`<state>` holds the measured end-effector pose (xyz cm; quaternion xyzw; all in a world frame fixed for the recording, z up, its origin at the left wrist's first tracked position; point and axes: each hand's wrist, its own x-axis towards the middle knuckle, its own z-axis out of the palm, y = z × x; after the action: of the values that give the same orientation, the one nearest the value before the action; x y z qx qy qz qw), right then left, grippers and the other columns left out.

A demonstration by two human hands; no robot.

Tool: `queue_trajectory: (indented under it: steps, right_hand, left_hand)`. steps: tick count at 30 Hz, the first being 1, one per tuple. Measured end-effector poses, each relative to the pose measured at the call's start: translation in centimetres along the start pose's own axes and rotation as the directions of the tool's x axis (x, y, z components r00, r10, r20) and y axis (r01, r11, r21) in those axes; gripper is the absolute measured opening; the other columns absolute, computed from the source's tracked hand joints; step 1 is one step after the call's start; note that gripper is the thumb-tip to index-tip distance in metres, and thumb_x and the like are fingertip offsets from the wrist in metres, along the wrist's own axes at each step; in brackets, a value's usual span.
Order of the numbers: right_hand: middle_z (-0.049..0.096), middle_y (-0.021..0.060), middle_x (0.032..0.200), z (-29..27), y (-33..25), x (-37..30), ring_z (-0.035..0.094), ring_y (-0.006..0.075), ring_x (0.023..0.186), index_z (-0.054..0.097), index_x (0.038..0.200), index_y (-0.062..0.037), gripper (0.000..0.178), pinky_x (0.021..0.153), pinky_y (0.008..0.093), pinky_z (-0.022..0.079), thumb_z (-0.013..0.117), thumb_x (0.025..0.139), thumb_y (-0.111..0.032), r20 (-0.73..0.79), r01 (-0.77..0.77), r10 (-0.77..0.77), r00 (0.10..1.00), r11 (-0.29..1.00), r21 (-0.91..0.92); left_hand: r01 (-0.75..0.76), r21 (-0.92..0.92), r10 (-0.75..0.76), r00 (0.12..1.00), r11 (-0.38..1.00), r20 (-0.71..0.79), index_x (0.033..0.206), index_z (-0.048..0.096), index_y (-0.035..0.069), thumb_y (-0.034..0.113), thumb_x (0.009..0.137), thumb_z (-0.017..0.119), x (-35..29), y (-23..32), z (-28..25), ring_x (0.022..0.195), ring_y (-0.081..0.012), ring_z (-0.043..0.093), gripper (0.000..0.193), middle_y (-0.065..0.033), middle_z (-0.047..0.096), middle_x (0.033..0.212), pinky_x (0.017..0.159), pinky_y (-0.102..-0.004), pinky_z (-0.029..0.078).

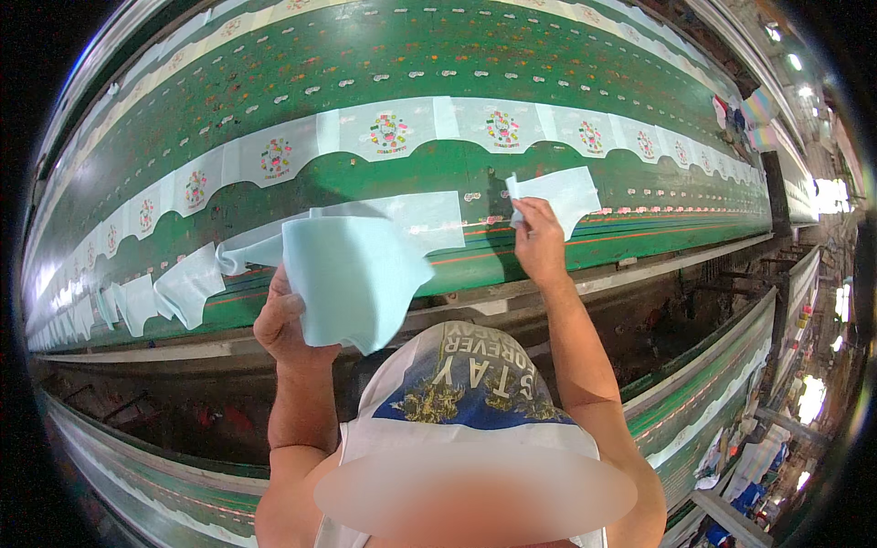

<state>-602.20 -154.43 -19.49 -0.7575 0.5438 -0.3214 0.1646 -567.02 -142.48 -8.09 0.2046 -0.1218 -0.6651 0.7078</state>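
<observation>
My left hand (280,318) grips a bundle of pale blue cut cloth pieces (352,274), held up above the near edge of the long green table (475,265). My right hand (541,245) pinches the left edge of a single pale blue cloth piece (574,194), whose right part lies on the table. Behind the bundle, another plain cloth piece (438,219) rests flat on the green surface, partly hidden by it. Farther back runs a row of cloth pieces with a colourful print (388,132), laid side by side.
More plain cloth pieces (190,285) lie along the near side to the left, some with lifted edges. A pale rail (512,309) borders the table, with a dark gap below it. A second green table (703,388) stands behind me. Lamps (831,195) glow at the right.
</observation>
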Motion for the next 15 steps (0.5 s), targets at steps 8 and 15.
queue_trajectory:
  steps: [8,15]
  right_hand:
    - [0.066,0.0172,0.125,3.2,-6.1,-1.3,0.061,0.0378,0.118,0.069,0.12,-0.0024,0.041,0.101,0.0441,0.051,0.067,0.08,0.007,0.23,0.065,-0.118,0.966,0.973,0.223]
    - [0.07,0.0105,0.1,-2.7,-7.1,-1.9,0.067,0.019,0.09,0.071,0.112,-0.001,0.021,0.081,0.0309,0.053,0.072,0.092,-0.007,0.374,-0.276,0.017,0.927,0.705,0.653]
  left_hand:
    - [0.074,0.071,-0.071,0.996,0.995,-0.048,0.128,0.06,-0.009,0.014,0.074,0.063,0.7,-2.2,1.5,0.092,-0.0283,0.072,0.059,-0.0193,0.072,0.109,0.083,-0.0391,0.06]
    - [0.173,0.315,-0.119,0.976,0.933,-0.184,0.106,0.071,-0.002,-0.005,0.074,0.075,0.9,-10.4,5.9,0.084,-0.0175,0.072,0.032,-0.0102,0.074,0.1,0.079,-0.0341,0.059]
